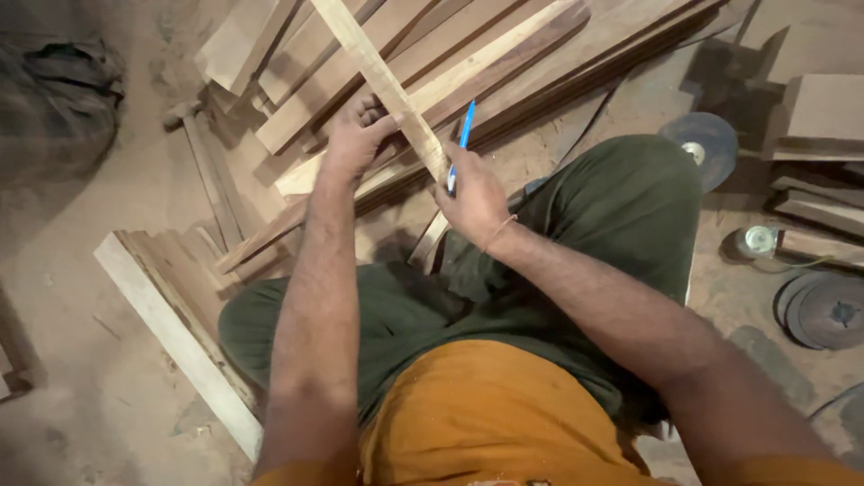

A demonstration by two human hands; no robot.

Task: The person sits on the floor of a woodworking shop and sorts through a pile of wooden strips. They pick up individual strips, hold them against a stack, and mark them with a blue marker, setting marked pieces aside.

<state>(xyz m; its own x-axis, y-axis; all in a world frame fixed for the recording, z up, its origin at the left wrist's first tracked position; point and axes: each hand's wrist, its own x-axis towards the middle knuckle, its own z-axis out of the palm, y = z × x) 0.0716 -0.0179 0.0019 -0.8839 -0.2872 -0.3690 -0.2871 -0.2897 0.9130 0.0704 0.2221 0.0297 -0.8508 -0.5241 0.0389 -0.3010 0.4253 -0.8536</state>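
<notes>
A long pale wooden strip runs diagonally from the top centre down toward my lap. My left hand grips it from the left side, fingers pressed on the strip. My right hand holds a blue pen, tip down against the lower part of the strip. I sit on the floor in dark green trousers and an orange shirt.
A heap of planks lies beyond the strip. A pale board lies at the left by my knee. Round grinder discs and wood blocks sit at the right. A dark cloth bundle is at the top left.
</notes>
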